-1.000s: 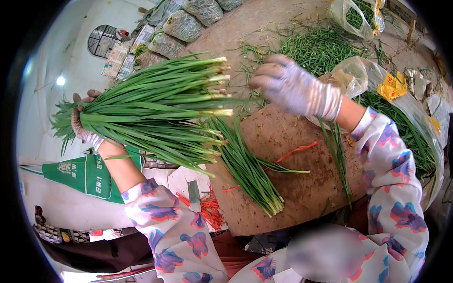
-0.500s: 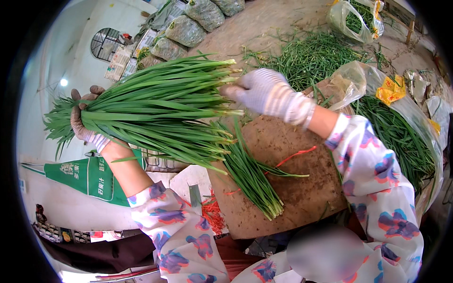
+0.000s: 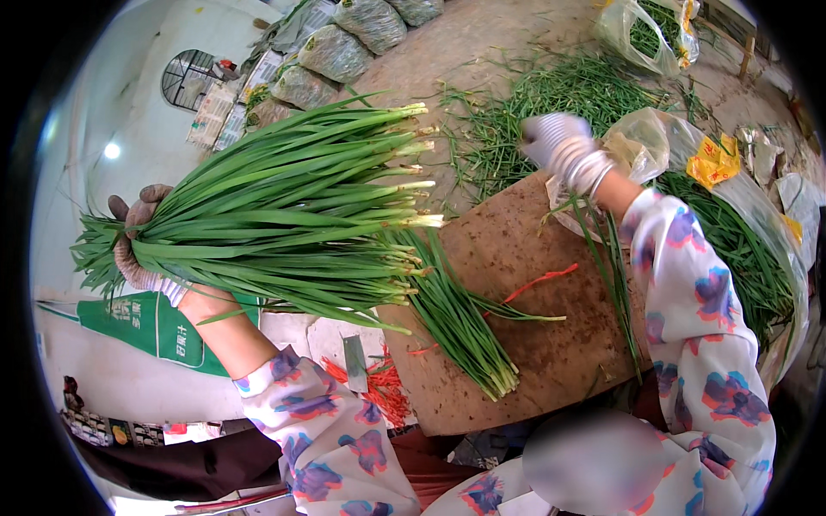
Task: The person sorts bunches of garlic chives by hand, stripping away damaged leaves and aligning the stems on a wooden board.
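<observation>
Garlic-chive bunch [image 3: 284, 219] is extending from the wrapped fingers of the left gloved hand [image 3: 129, 258] toward the brown board [image 3: 559, 353]. Right gloved hand [image 3: 557, 142] is drawing away from the stem ends [image 3: 422, 222], leaving one-handed support; its fingers are blurring, cannot tell.

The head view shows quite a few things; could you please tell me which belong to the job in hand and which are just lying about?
Seem part of the job:
big green bunch, in the left hand
smaller green bunch, on the board
red strings beside the board

Probably just lying about:
green cloth
stuffed bags
loose greens on the floor
</observation>
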{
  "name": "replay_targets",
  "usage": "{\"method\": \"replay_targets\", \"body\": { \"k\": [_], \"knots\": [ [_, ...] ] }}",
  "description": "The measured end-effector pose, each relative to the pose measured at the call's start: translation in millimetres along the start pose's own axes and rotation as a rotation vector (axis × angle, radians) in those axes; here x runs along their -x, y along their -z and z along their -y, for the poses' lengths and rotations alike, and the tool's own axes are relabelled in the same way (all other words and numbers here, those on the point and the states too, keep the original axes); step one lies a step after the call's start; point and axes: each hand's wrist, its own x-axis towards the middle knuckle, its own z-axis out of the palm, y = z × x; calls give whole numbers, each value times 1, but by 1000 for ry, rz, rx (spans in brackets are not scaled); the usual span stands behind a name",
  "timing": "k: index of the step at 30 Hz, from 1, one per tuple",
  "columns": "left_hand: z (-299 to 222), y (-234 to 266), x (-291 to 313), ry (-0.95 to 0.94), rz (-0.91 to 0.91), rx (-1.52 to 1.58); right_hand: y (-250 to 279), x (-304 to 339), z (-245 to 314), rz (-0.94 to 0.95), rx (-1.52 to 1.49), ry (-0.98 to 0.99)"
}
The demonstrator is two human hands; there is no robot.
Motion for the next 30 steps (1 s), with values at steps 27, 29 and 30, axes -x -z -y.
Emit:
{"method": "replay_targets", "body": {
  "k": [27, 29, 30],
  "knots": [
    [28, -33, 12, 205, 291, 249, 49, 33, 82, 11, -1036, 618],
    [25, -31, 16, 194, 250, 261, 43, 33, 73, -21, -982, 590],
    [23, -29, 21, 179, 206, 247, 40, 35, 65, -71, -909, 598]
  ]
}}
